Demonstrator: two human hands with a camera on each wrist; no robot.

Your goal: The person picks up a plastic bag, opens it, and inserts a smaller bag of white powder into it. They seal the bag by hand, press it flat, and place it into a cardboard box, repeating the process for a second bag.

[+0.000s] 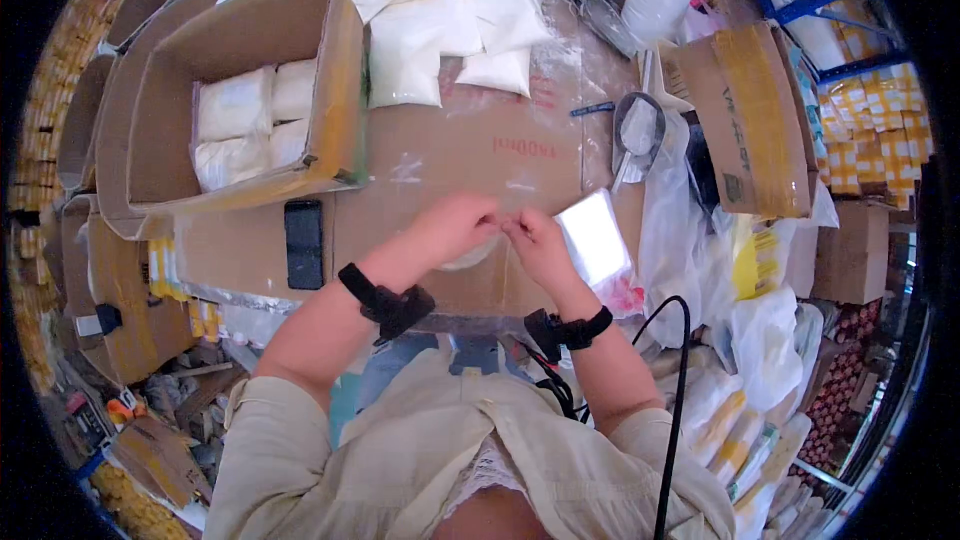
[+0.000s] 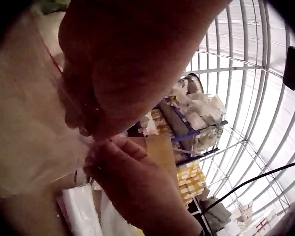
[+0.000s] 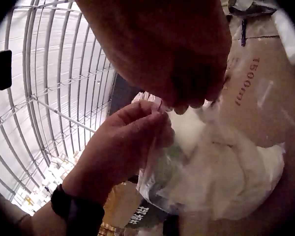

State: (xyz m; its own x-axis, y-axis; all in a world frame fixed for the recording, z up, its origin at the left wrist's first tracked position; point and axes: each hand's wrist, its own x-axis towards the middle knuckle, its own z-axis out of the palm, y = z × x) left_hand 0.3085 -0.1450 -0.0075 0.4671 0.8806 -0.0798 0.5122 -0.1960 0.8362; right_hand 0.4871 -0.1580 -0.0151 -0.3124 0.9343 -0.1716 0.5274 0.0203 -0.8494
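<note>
Close together over the cardboard-covered table, both hands pinch the top edge of a clear zip bag of cream-white powder [image 3: 226, 172]. My left hand [image 1: 455, 228] grips it from the left, fingertips meeting those of my right hand [image 1: 537, 248]. The bag's red seal line shows beside the fingers in the left wrist view. From the head view most of the bag is hidden under the hands. To the right of my right hand lies a stack of flat plastic bags [image 1: 595, 238]. A black phone [image 1: 304, 245] rests left of my left hand.
An open carton [image 1: 345, 70] at the left holds several filled bags [image 1: 235, 105]. More filled powder bags [image 1: 405, 60] lie at the table's back. A metal scoop [image 1: 638, 135], a blue pen [image 1: 592, 109] and another carton [image 1: 745, 130] are at the right. A black cable [image 1: 684, 360] hangs near my right arm.
</note>
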